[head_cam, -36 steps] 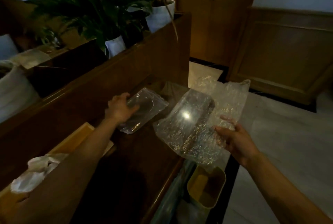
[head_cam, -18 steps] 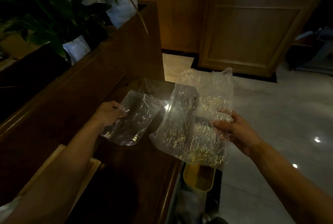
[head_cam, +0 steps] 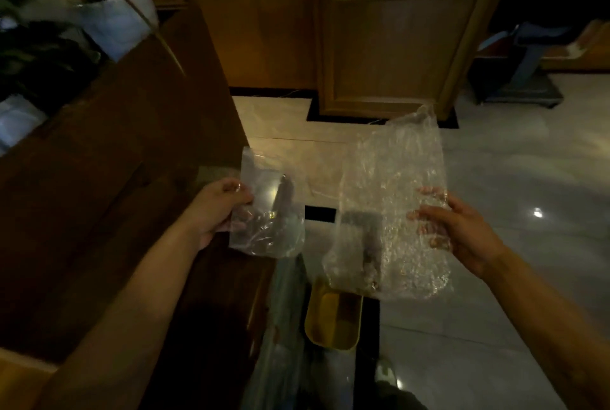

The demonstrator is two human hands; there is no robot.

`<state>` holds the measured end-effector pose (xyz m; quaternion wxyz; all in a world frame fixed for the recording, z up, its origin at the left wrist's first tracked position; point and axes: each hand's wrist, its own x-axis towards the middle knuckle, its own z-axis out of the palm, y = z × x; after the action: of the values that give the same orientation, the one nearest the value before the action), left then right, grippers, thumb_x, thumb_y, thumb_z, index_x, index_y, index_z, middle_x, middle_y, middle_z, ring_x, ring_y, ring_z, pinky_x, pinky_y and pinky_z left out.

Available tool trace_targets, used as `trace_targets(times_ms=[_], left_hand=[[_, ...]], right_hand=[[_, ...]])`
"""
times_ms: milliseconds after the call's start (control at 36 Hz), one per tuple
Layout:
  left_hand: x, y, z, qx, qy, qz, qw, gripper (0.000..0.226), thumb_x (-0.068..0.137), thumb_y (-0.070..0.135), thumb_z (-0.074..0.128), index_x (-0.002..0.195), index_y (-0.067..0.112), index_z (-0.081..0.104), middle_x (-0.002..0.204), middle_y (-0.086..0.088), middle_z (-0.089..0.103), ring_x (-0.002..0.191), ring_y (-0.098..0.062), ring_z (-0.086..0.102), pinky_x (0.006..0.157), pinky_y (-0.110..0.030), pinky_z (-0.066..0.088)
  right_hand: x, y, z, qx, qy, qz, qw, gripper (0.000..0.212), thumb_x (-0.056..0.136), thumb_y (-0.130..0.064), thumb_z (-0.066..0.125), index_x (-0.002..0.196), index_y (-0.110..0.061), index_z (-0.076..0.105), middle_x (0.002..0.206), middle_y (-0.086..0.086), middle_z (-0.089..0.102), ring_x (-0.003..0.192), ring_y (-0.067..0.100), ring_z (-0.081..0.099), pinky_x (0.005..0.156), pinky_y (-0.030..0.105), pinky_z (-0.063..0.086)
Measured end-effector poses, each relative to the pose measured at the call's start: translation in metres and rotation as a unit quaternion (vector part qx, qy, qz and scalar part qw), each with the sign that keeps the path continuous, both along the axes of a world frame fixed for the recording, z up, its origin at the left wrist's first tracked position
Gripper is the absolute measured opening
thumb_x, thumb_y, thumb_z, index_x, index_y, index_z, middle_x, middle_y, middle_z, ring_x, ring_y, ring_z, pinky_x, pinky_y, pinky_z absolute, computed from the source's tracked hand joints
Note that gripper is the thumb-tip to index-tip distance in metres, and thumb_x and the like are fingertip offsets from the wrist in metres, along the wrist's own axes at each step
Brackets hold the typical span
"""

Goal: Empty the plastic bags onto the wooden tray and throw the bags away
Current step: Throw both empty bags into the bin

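My left hand (head_cam: 218, 208) grips a small clear plastic bag (head_cam: 269, 208) by its left edge, past the end of the dark wooden counter (head_cam: 99, 198). Held in my right hand (head_cam: 458, 231) by its right side is a larger bubble-wrap bag (head_cam: 392, 205), upright over the floor. Both bags look limp; dark shapes show through them, and I cannot tell if anything is inside. A yellow bin (head_cam: 333, 320) stands on the floor just below the bubble-wrap bag. A corner of the light wooden tray (head_cam: 19, 376) shows at the bottom left.
White plant pots (head_cam: 115, 16) with green leaves sit on the raised counter ledge at the left. Wooden cabinets (head_cam: 389, 46) stand ahead across the glossy tiled floor (head_cam: 515, 195). A clear plastic-covered bundle (head_cam: 280, 327) leans beside the counter next to the bin.
Both hands have carried the bags rightward off the counter to above the floor and bin. The view has turned right, so the tray has nearly left the frame.
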<state>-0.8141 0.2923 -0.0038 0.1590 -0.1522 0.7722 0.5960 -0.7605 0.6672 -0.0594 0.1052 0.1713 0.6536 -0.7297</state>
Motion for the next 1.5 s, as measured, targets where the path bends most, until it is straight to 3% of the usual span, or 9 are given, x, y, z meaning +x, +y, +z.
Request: trace_targets(times_ms=[361,528,694,944,1083,1222,1306,1417,1500], left_hand=[[-0.02,0.135,-0.041,-0.017,-0.016,0.039,0.999,0.021,0.087,0.004,0.062,0.105,0.013,0.06,0.097,-0.009,0.065,0.077,-0.02,0.063,0.062,-0.03,0.051],[0.002,0.169,-0.108,-0.072,-0.005,0.051,0.996,0.015,0.09,-0.006,0.054,0.093,0.008,0.054,0.073,-0.005,0.055,0.039,0.004,0.056,0.035,-0.01,0.042],[0.03,0.172,-0.184,-0.116,-0.063,0.065,0.989,0.009,0.091,-0.003,0.054,0.091,0.006,0.056,0.069,-0.001,0.053,0.061,-0.013,0.05,0.044,-0.007,0.039],[0.067,0.151,-0.307,-0.166,-0.154,0.091,0.97,0.018,0.079,0.015,0.064,0.071,0.032,0.062,0.09,-0.01,0.068,0.093,-0.031,0.064,0.088,-0.048,0.052],[0.071,0.154,-0.354,-0.233,-0.213,0.064,0.947,0.017,0.089,0.014,0.054,0.102,0.015,0.065,0.098,-0.005,0.063,0.09,-0.028,0.06,0.067,-0.031,0.041],[0.071,0.147,-0.417,-0.258,-0.209,0.009,0.943,0.028,0.094,0.011,0.05,0.067,0.017,0.054,0.073,-0.013,0.054,0.073,-0.025,0.054,0.054,-0.028,0.026],[0.063,0.14,-0.454,-0.286,-0.22,-0.031,0.932,0.017,0.094,0.011,0.051,0.093,0.002,0.065,0.092,-0.025,0.064,0.088,-0.036,0.062,0.063,-0.03,0.034],[0.051,0.134,-0.505,-0.299,-0.248,-0.062,0.92,0.023,0.094,0.015,0.045,0.108,0.011,0.063,0.108,-0.02,0.065,0.095,-0.035,0.063,0.072,-0.037,0.048],[0.043,0.133,-0.538,-0.304,-0.247,-0.082,0.916,0.016,0.094,0.016,0.046,0.092,0.015,0.062,0.087,-0.013,0.064,0.082,-0.03,0.061,0.063,-0.032,0.041]], right_hand=[[-0.02,0.084,-0.042,0.113,-0.008,0.047,0.992,0.021,0.096,-0.028,0.056,0.117,-0.031,0.062,0.096,0.014,0.072,0.071,0.022,0.064,0.06,0.033,0.05],[-0.013,0.093,-0.095,0.097,-0.061,0.09,0.989,0.022,0.097,-0.025,0.054,0.118,-0.028,0.06,0.097,0.017,0.071,0.067,0.02,0.064,0.056,0.029,0.05],[-0.004,0.086,-0.141,0.085,-0.117,0.123,0.982,0.022,0.098,-0.025,0.051,0.119,-0.024,0.059,0.095,0.015,0.07,0.065,0.017,0.064,0.055,0.028,0.05],[0.013,0.044,-0.225,0.111,-0.192,0.148,0.964,0.019,0.097,-0.028,0.053,0.115,-0.029,0.06,0.093,0.013,0.073,0.066,0.018,0.067,0.055,0.027,0.051],[0.017,0.017,-0.283,0.099,-0.241,0.162,0.952,0.022,0.097,-0.032,0.053,0.118,-0.031,0.058,0.097,0.012,0.07,0.076,0.021,0.068,0.057,0.025,0.051],[0.018,-0.014,-0.352,0.097,-0.261,0.186,0.942,0.018,0.096,-0.03,0.054,0.113,-0.03,0.061,0.104,0.007,0.071,0.091,0.023,0.068,0.077,0.032,0.053],[0.012,-0.03,-0.393,0.098,-0.29,0.191,0.933,0.016,0.096,-0.024,0.055,0.111,-0.027,0.061,0.105,0.007,0.07,0.093,0.024,0.068,0.081,0.034,0.057],[0.004,-0.047,-0.446,0.108,-0.329,0.197,0.917,0.023,0.096,-0.026,0.056,0.117,-0.021,0.063,0.102,0.01,0.071,0.085,0.027,0.07,0.071,0.042,0.06],[-0.007,-0.057,-0.477,0.083,-0.373,0.188,0.905,0.015,0.099,-0.014,0.049,0.11,-0.015,0.06,0.086,0.007,0.065,0.068,0.017,0.063,0.046,0.022,0.051]])
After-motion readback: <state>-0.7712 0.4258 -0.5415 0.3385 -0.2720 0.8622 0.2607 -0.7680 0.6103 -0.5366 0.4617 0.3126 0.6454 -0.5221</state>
